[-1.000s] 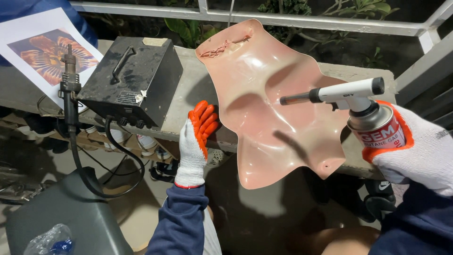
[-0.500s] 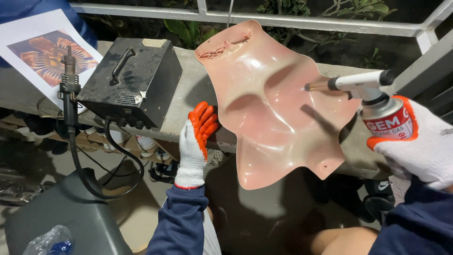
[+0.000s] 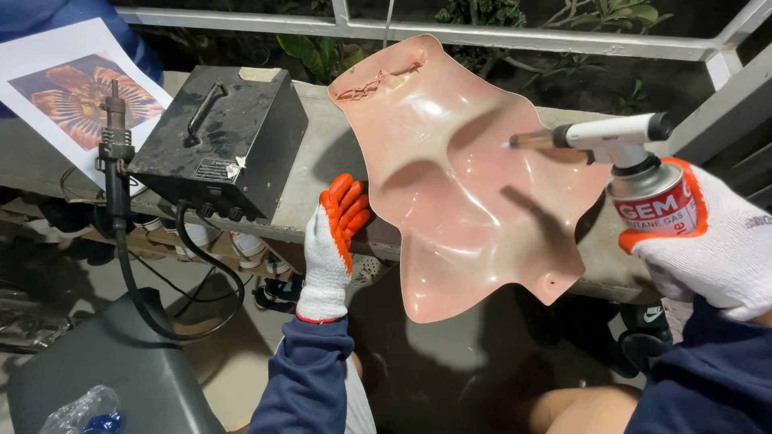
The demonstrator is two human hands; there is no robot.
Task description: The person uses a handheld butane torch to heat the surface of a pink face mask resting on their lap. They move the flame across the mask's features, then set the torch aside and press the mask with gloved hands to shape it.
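A warped, glossy pink plastic sheet stands upright in front of me, with a rough torn edge at its top. My left hand, in a white glove with orange palm, grips its lower left edge. My right hand, gloved the same way, holds a red and white gas canister with a white torch head. The torch nozzle points left at the sheet's right side, very close to its surface.
A black metal box with a handle sits on the concrete ledge, a black cable and a soldering-type tool beside it. A printed flower picture lies at left. White railing behind; grey bin below.
The torch has swung right and back along the sheet's right side, its nozzle now near the upper right edge. My left hand keeps the sheet steady.
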